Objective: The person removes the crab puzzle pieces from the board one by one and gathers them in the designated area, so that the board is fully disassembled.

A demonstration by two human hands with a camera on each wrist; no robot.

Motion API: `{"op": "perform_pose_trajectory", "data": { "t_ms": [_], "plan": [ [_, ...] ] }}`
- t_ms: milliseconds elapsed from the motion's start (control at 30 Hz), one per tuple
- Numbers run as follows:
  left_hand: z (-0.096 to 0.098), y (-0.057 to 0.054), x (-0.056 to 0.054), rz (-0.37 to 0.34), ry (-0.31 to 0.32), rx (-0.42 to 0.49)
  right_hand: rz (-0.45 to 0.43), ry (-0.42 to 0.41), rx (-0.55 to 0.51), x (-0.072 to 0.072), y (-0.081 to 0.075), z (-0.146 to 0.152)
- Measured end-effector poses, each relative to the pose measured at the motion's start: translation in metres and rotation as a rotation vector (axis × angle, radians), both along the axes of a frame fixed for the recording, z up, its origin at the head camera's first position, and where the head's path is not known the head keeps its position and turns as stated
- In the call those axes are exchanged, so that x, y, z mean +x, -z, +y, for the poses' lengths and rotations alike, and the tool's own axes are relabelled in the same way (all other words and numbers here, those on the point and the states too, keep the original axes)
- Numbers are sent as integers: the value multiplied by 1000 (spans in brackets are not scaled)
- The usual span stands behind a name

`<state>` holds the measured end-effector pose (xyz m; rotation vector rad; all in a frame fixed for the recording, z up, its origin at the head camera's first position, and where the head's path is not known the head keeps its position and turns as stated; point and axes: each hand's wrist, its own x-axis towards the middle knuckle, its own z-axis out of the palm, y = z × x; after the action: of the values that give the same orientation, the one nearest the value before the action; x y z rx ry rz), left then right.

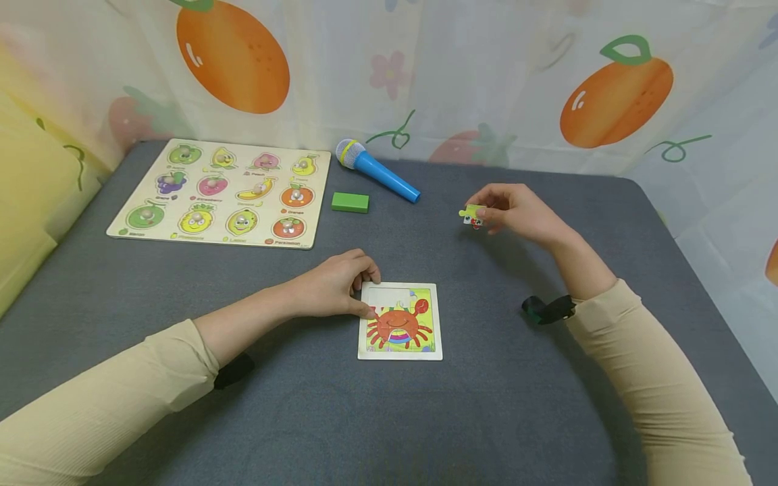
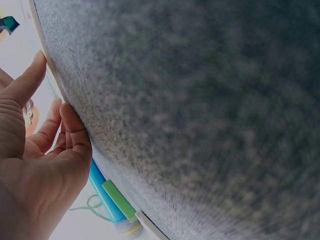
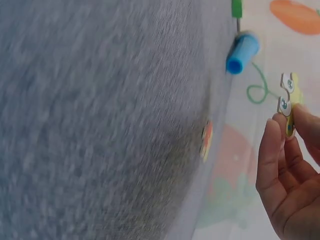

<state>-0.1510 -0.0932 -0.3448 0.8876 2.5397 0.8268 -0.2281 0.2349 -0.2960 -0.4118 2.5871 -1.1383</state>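
**A fitting step, it seems**

Near, on the dark grey surface, the left hand holds the side of a square, white-framed crab puzzle. Farther, the right hand pinches a yellow-green jigsaw piece with printed eyes, raised. Next probably calls for aligning it over the bare upper-left gap.

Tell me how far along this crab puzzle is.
Done: most of the crab picture sits in its frame. In hand: the right hand pinches a piece with eyes, while the left hand touches the frame. Remaining: a pale gap at the frame's top left, probably for that piece and another piece on the table.
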Motion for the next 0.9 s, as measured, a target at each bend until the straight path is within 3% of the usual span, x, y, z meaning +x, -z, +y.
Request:
{"op": "perform_pose_trajectory", "data": {
  "t_ms": [267, 500, 900],
  "plan": [
    [0, -1, 1, -6, 1, 2, -15, 109, -14, -7, 3, 20],
    [-1, -1, 0, -5, 3, -1, 5, 167, -25, -12, 9, 34],
    [0, -1, 1, -6, 1, -2, -42, 241, -38, -23, 16, 46]
  ]
}}
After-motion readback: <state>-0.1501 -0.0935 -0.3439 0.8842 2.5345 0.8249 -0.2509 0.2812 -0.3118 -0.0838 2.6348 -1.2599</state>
